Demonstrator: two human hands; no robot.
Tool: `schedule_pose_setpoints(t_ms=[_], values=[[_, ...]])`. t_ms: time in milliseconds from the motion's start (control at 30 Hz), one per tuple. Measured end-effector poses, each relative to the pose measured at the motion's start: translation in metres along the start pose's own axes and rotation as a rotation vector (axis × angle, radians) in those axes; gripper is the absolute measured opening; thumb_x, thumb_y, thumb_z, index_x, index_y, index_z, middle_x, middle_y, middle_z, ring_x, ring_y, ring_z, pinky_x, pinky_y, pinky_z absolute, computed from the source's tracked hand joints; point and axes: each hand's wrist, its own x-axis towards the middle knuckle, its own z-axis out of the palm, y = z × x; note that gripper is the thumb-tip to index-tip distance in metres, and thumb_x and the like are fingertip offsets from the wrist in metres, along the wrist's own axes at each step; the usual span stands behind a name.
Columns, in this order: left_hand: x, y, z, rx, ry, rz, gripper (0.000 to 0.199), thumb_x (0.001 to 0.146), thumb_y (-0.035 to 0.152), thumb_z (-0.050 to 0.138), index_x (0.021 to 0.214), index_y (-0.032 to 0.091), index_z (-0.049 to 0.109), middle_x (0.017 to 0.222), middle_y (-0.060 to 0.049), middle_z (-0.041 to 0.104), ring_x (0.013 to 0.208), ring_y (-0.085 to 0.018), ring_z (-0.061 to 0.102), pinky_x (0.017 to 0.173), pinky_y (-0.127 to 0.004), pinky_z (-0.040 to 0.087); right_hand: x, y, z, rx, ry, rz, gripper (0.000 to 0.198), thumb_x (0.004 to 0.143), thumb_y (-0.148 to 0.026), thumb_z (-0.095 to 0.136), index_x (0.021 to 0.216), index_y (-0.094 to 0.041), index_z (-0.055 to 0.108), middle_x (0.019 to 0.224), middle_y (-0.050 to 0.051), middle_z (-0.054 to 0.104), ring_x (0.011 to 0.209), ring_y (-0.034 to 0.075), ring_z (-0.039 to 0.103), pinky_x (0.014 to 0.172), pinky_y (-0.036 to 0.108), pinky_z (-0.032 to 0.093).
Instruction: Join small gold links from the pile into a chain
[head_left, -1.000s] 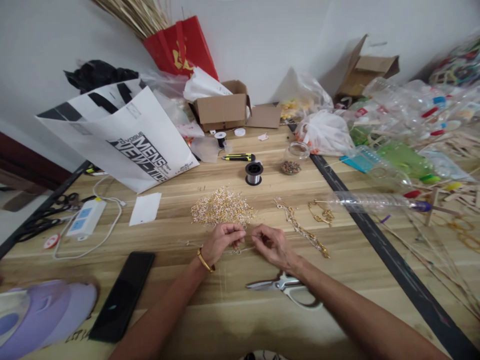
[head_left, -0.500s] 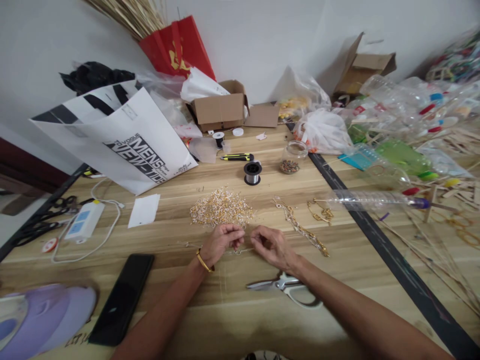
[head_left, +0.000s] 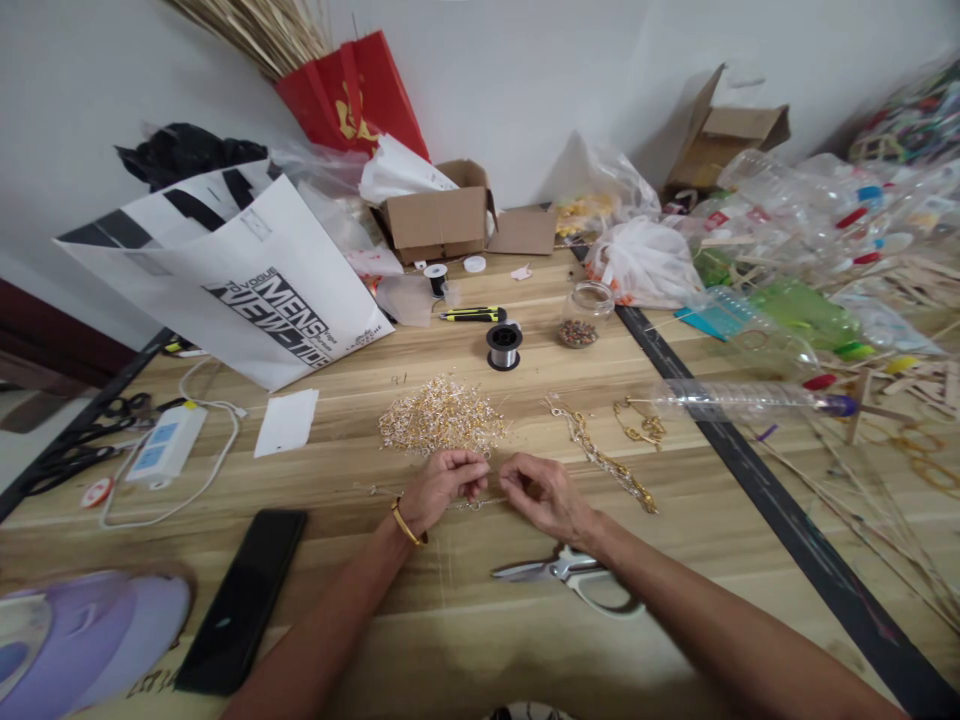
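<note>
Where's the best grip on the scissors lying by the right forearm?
Probably the white handle loops, coming from the near right. The scissors lie flat on the table with the blades pointing left and the handles toward the right forearm, which partly covers them. The right hand is pinching a thin beaded strand, so it would have to let go first.

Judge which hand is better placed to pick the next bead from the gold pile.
Left, probably. The left hand sits just below the gold bead pile, its fingers nearest the pile's edge. The right hand lies further right, closer to the gold chain. Both pinch a thin beaded strand.
</note>
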Motion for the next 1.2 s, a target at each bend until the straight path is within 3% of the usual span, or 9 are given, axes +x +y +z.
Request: schedule_pose_setpoints(t_ms=[1200], values=[[-0.0007, -0.0005, -0.0009, 0.003, -0.017, 0.007, 0.033, 0.060, 0.037, 0.076, 0.069, 0.009, 0.061, 0.057, 0.001, 0.059, 0.046, -0.006, 0.050, 0.049, -0.019, 0.041, 0.0020, -0.0007, 0.0004, 0.015, -0.039, 0.030, 0.013, 0.086, -0.020, 0.047, 0.076, -0.016, 0.054, 0.063, 0.000, 0.054, 0.053, 0.009, 0.044, 0.049, 0.019, 0.035]])
